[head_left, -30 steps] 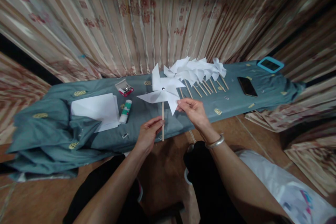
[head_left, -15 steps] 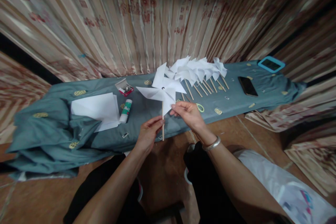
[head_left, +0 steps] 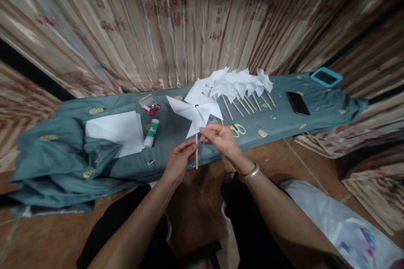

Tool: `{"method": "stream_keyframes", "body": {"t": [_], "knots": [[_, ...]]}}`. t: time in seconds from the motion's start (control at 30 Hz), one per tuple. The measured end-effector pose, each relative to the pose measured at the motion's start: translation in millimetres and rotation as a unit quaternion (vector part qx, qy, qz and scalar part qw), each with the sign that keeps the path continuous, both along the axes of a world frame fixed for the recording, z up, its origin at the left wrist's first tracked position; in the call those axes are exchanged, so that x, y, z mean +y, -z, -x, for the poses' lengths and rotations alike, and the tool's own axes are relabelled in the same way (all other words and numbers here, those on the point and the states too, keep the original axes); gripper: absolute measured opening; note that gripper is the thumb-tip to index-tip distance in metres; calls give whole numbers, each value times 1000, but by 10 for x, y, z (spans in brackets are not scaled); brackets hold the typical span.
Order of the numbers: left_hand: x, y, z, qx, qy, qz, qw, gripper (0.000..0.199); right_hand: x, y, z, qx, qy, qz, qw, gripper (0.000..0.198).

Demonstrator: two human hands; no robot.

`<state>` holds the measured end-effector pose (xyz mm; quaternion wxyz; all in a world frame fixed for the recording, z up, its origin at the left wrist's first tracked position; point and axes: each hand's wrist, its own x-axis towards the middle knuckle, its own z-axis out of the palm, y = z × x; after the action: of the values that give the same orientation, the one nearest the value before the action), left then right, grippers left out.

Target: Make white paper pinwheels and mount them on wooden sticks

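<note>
A white paper pinwheel [head_left: 197, 111] with a silver pin at its centre stands upright over the bench's front edge. My left hand [head_left: 179, 157] is closed on its wooden stick, thumb and fingers pinching it below the blades. Close beside it, my right hand [head_left: 222, 138] has its fingers pinched together at the tip of a lower blade, near the stick. Behind, several finished pinwheels [head_left: 235, 82] lie in an overlapping row with their sticks toward me. Green-handled scissors [head_left: 238, 130] lie just past my right hand, partly hidden by it.
On the cloth-covered bench [head_left: 176, 164] at left are white paper sheets [head_left: 115, 130], a glue stick [head_left: 151, 133] and an open box of pins [head_left: 150, 106]. To the right lie a black phone [head_left: 298, 103] and a blue-framed device [head_left: 326, 77]. A white bag [head_left: 344, 222] rests on the floor.
The pinwheel's blades have turned about the pin. My right hand has shifted slightly left and down, uncovering more of the scissors. My left hand has stayed on the stick.
</note>
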<state>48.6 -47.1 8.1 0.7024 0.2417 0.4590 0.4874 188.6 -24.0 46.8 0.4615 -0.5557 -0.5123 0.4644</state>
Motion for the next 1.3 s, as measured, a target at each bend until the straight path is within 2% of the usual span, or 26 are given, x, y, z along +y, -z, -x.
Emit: {"method": "stream_keyframes", "body": {"t": [0.33, 0.5, 0.6, 0.7, 0.8, 1.0, 1.3], "knots": [[7, -13, 29, -4, -7, 6, 1000, 38, -3, 38, 2, -41, -10, -17, 999, 42], [10, -13, 44, -9, -17, 11, 1000, 36, 55, -36, -257, -63, 94, -77, 991, 34], [-1, -18, 37, -13, -18, 18, 1000, 37, 96, -80, -439, -104, 159, -119, 975, 26], [-16, -31, 25, -15, -11, 24, 1000, 39, 132, -81, -555, -155, 195, -146, 957, 22], [-25, -44, 14, -14, -5, 30, 999, 41, 172, -37, -590, -160, 191, -157, 956, 24], [-30, -43, 7, -10, -2, 30, 999, 39, 243, 62, -556, -99, 161, -138, 972, 26], [-6, -23, 22, -12, -11, 25, 1000, 39, 231, 56, -490, -43, 155, -100, 982, 31]]}}
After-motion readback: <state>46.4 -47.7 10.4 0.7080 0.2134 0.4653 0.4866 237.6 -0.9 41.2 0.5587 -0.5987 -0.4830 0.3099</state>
